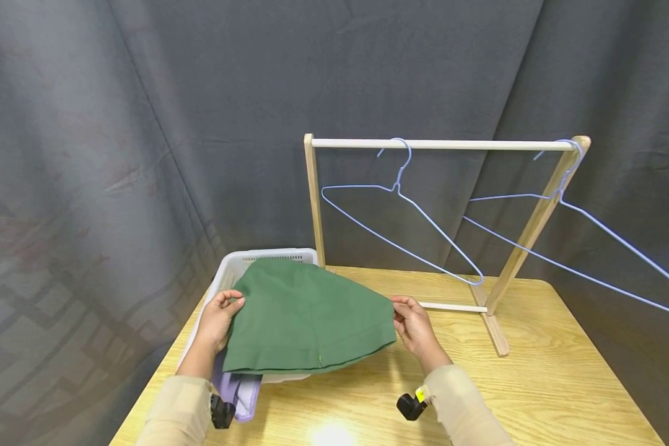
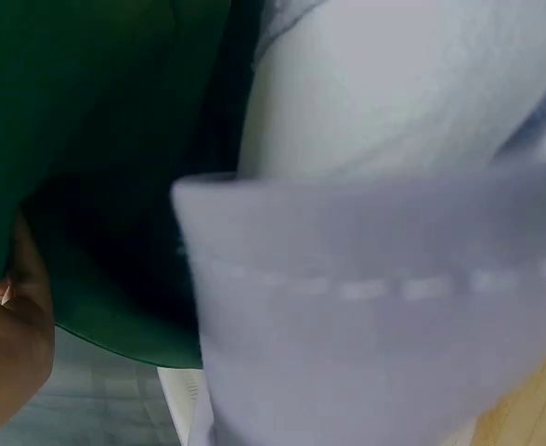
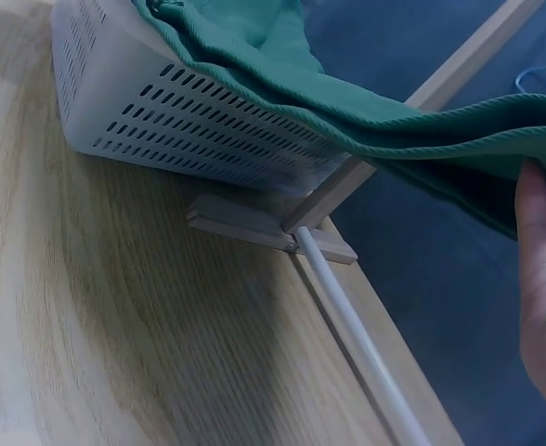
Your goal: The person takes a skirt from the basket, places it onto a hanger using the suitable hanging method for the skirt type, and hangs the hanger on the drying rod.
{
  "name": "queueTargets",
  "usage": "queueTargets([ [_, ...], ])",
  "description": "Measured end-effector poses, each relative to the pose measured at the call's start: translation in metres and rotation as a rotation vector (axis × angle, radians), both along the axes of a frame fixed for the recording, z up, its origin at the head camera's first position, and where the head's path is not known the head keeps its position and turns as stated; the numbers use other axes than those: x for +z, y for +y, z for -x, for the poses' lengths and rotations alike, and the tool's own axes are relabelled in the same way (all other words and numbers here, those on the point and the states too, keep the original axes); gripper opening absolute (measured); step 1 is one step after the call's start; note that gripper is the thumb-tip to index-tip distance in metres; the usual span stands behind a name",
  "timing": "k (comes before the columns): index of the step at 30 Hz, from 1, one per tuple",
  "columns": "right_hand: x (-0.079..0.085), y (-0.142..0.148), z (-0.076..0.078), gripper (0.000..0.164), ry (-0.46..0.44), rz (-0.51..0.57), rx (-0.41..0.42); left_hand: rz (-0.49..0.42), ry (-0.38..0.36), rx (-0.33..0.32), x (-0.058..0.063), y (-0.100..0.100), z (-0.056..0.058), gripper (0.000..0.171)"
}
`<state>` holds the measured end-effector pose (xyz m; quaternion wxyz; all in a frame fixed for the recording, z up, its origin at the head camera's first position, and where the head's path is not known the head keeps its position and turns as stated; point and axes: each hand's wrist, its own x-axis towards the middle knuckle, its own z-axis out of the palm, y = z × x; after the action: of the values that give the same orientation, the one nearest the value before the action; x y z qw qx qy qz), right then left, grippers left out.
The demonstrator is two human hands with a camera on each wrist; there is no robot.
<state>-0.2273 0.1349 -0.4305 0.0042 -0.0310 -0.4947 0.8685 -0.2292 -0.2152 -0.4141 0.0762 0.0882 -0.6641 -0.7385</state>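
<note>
A green skirt [image 1: 306, 316] is spread between my two hands, over the white basket. My left hand [image 1: 216, 322] pinches its left edge with thumb and fingers. At the opposite side my right hand [image 1: 415, 328] grips the right edge, the thumb [image 3: 540, 228] lying against the cloth in the right wrist view. The skirt's near edge hangs a little open, and its dark inside [image 2: 124, 251] shows in the left wrist view. Under my left forearm, a lavender cloth [image 1: 240, 393] hangs over the basket's near side; it fills much of the left wrist view.
The white perforated basket [image 3: 208, 125] stands at the left of the wooden table [image 1: 557, 371]. Behind and to the right is a wooden rack with a white rail [image 1: 468, 145]. Two blue hangers hang there, one mid-rail [image 1: 368, 230] and one at the right end [image 1: 607, 231].
</note>
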Motion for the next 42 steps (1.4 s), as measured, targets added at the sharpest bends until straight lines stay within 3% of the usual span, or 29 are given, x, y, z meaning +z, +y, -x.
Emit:
queueTargets([
  [7, -0.004, 0.007, -0.002, 0.034, 0.015, 0.006, 0.003, -0.013, 0.023, 0.010, 0.000, 0.000, 0.000, 0.017],
  [14, -0.003, 0.011, -0.004, 0.034, 0.027, 0.008, 0.017, -0.030, 0.022, 0.003, 0.002, 0.003, -0.002, 0.010],
  [24, -0.006, 0.013, -0.006, 0.038, 0.114, 0.059, 0.038, 0.005, -0.010, -0.046, 0.002, 0.000, -0.002, 0.010],
  [31, -0.011, 0.016, -0.005, 0.037, 0.194, 0.086, 0.055, -0.015, 0.018, -0.096, 0.004, -0.003, -0.005, 0.011],
  [38, -0.012, 0.015, -0.006, 0.041, 0.200, 0.038, 0.005, -0.136, 0.051, -0.175, 0.003, -0.006, -0.007, 0.033],
  [42, -0.010, 0.015, -0.007, 0.039, 0.187, 0.015, -0.019, -0.138, 0.092, -0.228, 0.001, -0.006, -0.008, 0.042],
])
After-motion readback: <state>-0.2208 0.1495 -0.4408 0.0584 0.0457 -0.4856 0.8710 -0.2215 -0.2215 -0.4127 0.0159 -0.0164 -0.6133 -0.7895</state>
